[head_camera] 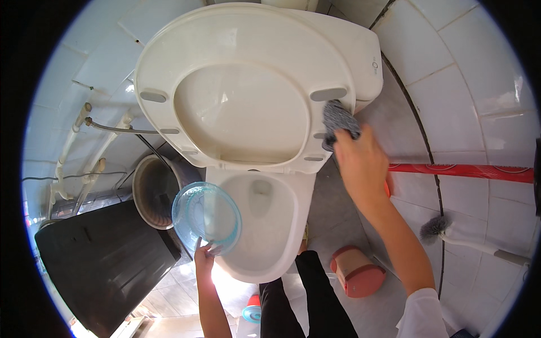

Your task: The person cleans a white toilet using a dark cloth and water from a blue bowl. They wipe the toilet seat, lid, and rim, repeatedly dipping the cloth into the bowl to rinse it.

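In my right hand (359, 162) is a bunched grey cloth (339, 120), pressed against the right side of the raised toilet seat (162, 63). Grey bumper pads dot the seat's underside, and one is partly covered by the cloth. My left hand (207, 252) grips the near rim of a clear blue plastic basin (179, 211), which is held over the left edge of the white toilet bowl (283, 253). Water or wet streaks seem to show through the basin. Behind the seat stands the raised lid (241, 110), leaning on the cistern (359, 50).
Left of the toilet are a round bucket (139, 198) and a large dark panel-like object (105, 266). Pipes and a hose (122, 129) run along the left wall. On the right are a pink lidded bin (363, 279), a red pole-like object (460, 170) and a wall-hung toilet brush (435, 229).
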### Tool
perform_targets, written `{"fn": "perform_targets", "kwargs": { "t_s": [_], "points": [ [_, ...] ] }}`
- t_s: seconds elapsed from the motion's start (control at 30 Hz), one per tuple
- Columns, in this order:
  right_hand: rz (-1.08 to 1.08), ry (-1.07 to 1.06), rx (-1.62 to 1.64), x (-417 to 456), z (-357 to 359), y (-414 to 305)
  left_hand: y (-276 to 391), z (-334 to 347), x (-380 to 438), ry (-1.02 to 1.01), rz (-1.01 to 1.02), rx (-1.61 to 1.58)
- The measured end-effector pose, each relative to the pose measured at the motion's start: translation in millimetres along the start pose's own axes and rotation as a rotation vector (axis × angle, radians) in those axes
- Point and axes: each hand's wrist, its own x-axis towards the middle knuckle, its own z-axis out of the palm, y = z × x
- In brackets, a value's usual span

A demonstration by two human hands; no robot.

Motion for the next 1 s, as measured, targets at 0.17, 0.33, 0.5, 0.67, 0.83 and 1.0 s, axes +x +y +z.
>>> {"fn": "perform_targets", "kwargs": {
  "t_s": [0.17, 0.33, 0.5, 0.67, 0.83, 1.0],
  "points": [
    [0.055, -0.081, 0.147, 0, 16, -29, -3, -3, 2, 0.012, 0.019, -0.009],
    [-0.049, 0.018, 0.015, -32, 58, -17, -3, 5, -3, 0.020, 0.009, 0.037],
    [-0.094, 0.067, -0.012, -43, 73, 6, -2, -1, -2, 0.007, 0.036, -0.002],
    [-0.010, -0.008, 0.040, -62, 83, 20, -1, -7, 2, -0.017, 0.029, 0.008],
    [0.015, -0.021, 0.135, -61, 92, -15, 0, -10, 7, 0.011, 0.007, 0.060],
    [-0.074, 0.069, 0.049, -42, 84, -23, -3, -2, 1, 0.022, 0.013, 0.040]
  ]
}}
